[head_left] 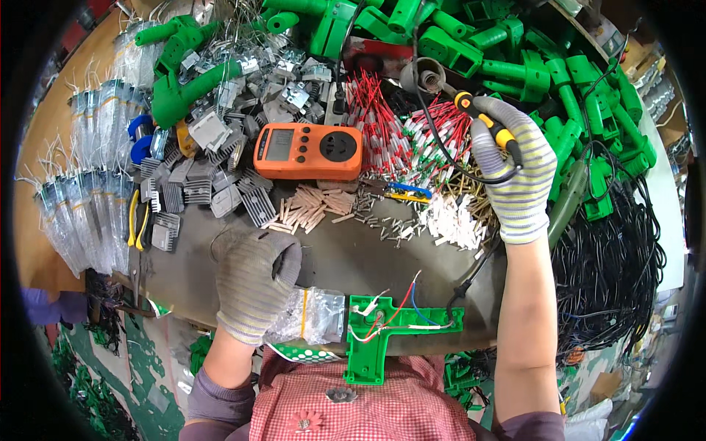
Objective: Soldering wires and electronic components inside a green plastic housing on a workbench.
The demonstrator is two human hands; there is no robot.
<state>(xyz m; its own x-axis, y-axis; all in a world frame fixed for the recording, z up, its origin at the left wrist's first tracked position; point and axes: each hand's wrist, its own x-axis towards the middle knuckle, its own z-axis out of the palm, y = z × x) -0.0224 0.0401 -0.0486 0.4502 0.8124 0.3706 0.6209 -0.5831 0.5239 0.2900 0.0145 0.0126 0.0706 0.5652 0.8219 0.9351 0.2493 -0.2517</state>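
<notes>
Seen from above: a cluttered dark workbench (412, 253), two gloved hands at work.

Left hand (254, 283), in a grey striped glove, closed around a clear plastic bag (312, 316) at the near edge of the bench. Bag banded in yellow, touching the left end of a green plastic shell (371, 342). Shell T-shaped, lying flat and open at the bench's near edge, red, blue and white wires (397, 312) looping out of it.

Right hand (515, 173), same kind of glove, raised at the far right, gripping a soldering iron (489, 125) with a yellow and black handle; black cord (441, 147) curving off beside it.

Between the hands, farther back: an orange meter (309, 151) with a screen and a round socket. To its right, bundles of red wire leads (382, 121). In front, small tan sleeves (312, 206), metal bits and white tubes (456, 220).

Left of the meter, grey finned heat sinks (209, 176); farther left, rows of bagged parts (88, 198). Along the far and right edges, heaps of green housings (529, 66). Far right, a tangle of black cable (610, 264).
</notes>
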